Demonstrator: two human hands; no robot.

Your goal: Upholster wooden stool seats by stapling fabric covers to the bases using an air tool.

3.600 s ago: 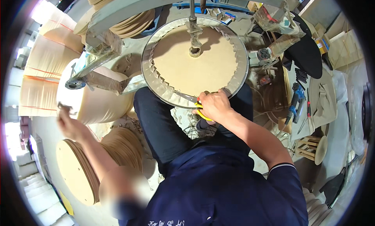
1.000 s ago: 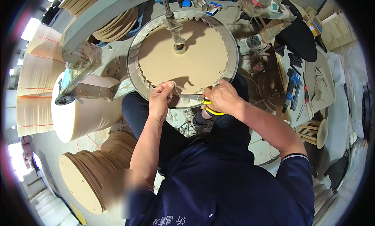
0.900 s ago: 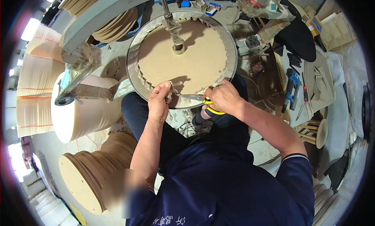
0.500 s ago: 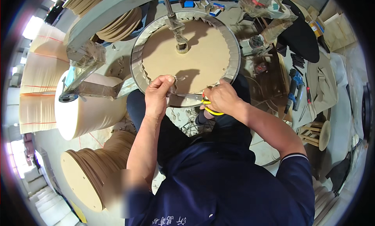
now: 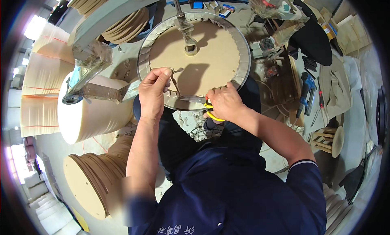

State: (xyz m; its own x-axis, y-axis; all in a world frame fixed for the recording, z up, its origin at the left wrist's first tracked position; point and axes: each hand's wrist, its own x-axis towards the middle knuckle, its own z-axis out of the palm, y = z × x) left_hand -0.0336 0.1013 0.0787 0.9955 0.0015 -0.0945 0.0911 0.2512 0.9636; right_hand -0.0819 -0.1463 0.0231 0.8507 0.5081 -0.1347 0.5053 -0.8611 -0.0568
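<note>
Where dark trousers (image 5: 174,133) meet the near rim, the right hand (image 5: 225,103) is closed around yellow-handled scissors (image 5: 198,99): fingers curled on the grips, 1 yellow loop showing below the palm. Blades point left along the near edge of a round panel (image 5: 223,60); too small to tell whether they are parted. Left hand (image 5: 152,95) raised over the same edge, left of the blade tips. Thumb and forefinger together, clamped on a thin strip of cloth (image 5: 175,82). Strip touches these fingertips at its upper part and hangs to their right, down toward the blade tips; cannot tell whether its lower end joins the rim. Other left fingers folded in, partly hidden. The 2 hands are well apart, blades between them.

Panel face pale tan, ringed by pleated fabric (image 5: 243,52). Metal rod (image 5: 180,10) runs down to a collar (image 5: 190,50) near the middle.

Farther out, left: stack of brown boards (image 5: 97,172), then cream roll (image 5: 97,111). Right: round-topped wooden stool (image 5: 337,141), blue tool (image 5: 307,93), red-handled screwdriver (image 5: 321,99) just beside it. Beyond these, a black disc (image 5: 315,44)
</note>
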